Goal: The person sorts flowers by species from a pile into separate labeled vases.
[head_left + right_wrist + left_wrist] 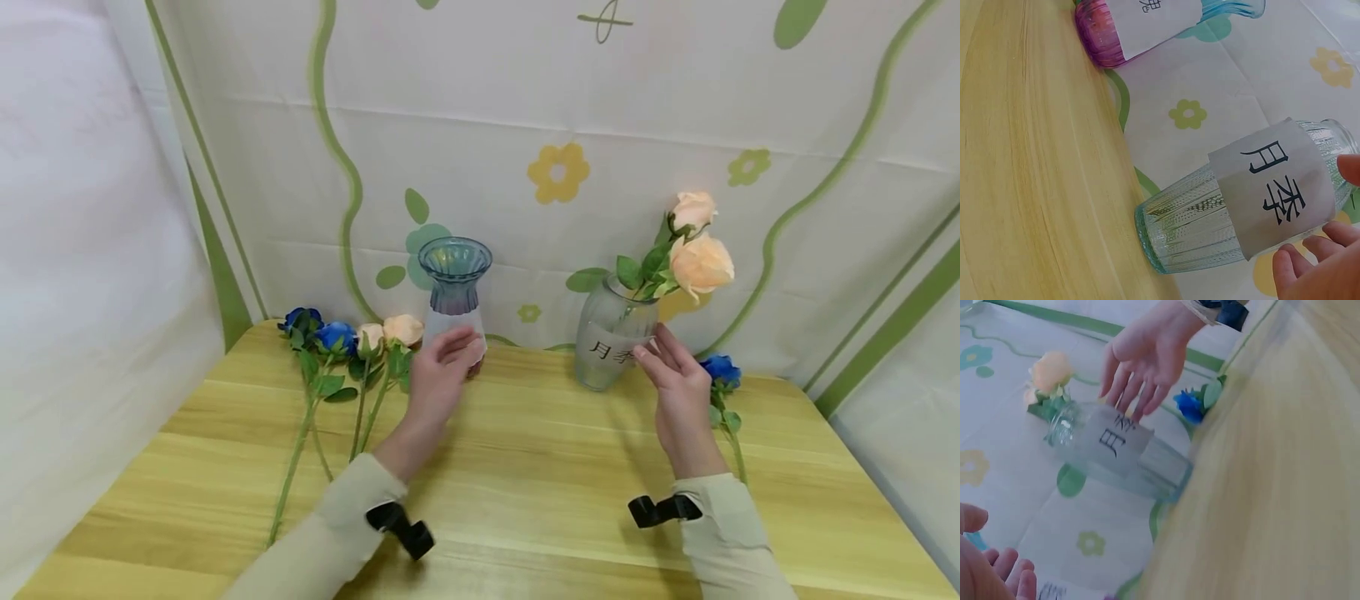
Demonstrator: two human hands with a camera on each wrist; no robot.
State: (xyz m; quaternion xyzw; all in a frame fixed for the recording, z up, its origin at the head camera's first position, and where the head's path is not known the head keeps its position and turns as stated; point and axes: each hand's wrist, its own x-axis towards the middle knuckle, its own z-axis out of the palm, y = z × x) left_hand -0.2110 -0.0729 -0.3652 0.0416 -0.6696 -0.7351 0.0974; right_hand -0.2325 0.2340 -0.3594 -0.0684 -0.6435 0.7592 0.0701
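A clear ribbed glass vase (pixel 596 321) with a white lettered label stands at the right; two peach roses (pixel 703 265) lean from its mouth. My right hand (pixel 681 404) is beside its right side, fingers extended close to the label's edge (pixel 1272 187) and thumb near the neck in the right wrist view. The left hand (pixel 438 375), fingers loosely bent and holding nothing, is in front of a blue-to-purple glass vase (pixel 454 292), covering part of its white label. That vase's pinkish-purple base (pixel 1099 31) shows in the right wrist view.
Blue roses (pixel 336 337) and peach roses (pixel 403 330) lie on the wooden table (pixel 525 483) at the left, stems toward the front. Another blue rose (pixel 722 371) lies right of my right hand. A patterned white cloth (pixel 480 183) hangs behind.
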